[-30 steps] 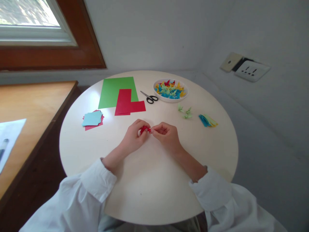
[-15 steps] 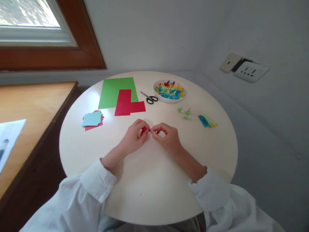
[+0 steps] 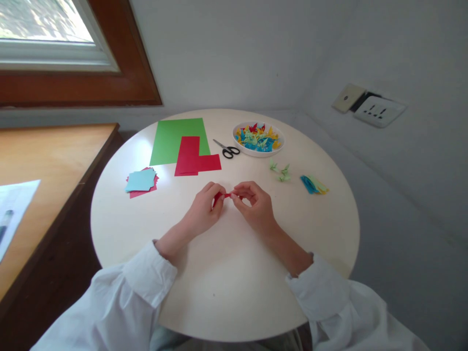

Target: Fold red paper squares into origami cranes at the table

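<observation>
Over the middle of the round white table [image 3: 234,292], a small folded piece of red paper [image 3: 227,195] is held between my two hands. My left hand [image 3: 206,207] pinches its left end with thumb and fingers. Thumb and index finger of my right hand [image 3: 256,207] are closed on the other end. My fingers cover much of the paper, so its full shape is hidden. Beyond my hands lie red paper sheets [image 3: 188,155], partly on a green sheet [image 3: 173,134], with black-handled scissors [image 3: 230,152] beside them.
A white dish [image 3: 256,154] of small folded paper pieces stands at the back. Pale green folded pieces [image 3: 283,173] and folded blue and yellow strips [image 3: 313,185] lie to the right. Paper squares [image 3: 141,180] are stacked at left, near a wooden desk [image 3: 51,161].
The fingers of my right hand have shifted slightly up on the red paper. My left hand keeps its pinch, and the view has moved a little.
</observation>
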### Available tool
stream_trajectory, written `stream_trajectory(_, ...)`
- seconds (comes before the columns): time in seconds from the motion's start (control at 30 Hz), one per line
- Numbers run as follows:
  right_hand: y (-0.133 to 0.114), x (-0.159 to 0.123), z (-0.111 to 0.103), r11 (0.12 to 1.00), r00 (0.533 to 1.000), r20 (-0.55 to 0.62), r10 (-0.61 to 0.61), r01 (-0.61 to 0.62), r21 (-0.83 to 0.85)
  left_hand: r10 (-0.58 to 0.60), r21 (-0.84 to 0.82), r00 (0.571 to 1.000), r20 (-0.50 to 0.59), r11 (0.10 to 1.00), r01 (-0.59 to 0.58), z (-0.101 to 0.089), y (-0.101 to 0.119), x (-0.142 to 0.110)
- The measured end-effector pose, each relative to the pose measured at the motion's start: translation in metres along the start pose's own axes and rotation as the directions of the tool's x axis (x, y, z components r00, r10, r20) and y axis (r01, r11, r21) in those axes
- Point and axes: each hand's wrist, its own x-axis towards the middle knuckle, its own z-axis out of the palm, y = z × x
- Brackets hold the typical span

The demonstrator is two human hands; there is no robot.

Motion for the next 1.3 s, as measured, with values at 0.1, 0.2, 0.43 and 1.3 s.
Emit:
stream_trajectory(0.1, 0.0003, 0.0, 0.0008, 1.0, 1.0, -0.007, -0.004, 0.004, -0.014, 0.003, 0.006, 1.0, -0.005, 1.0, -0.003, 0.0001, -0.0004, 0.0001)
stream_trajectory(0.2, 0.001, 0.0002, 0.0016, 1.0, 1.0, -0.022, -0.006, 0.005, -0.021, -0.001, 0.007, 1.0, 0.003, 1.0, 0.001, 0.0001, -0.0007, -0.0001)
stream_trajectory(0.43, 0.0036, 0.0003, 0.0018, 0.998, 0.999, -0.029, 0.023, -0.021, 0.059, -0.011, -0.002, 1.0, -0.007, 1.0, 0.011, 0.0006, -0.0008, 0.0)
stream_trajectory(1.3, 0.0058, 0.0018, 0.0046, 0.974, 0.986, -0.1, 0.136, -0.114, 0.196, 0.127, 0.174, 0.984, -0.124, 0.979, -0.104, 0.0055, 0.0029, -0.0001)
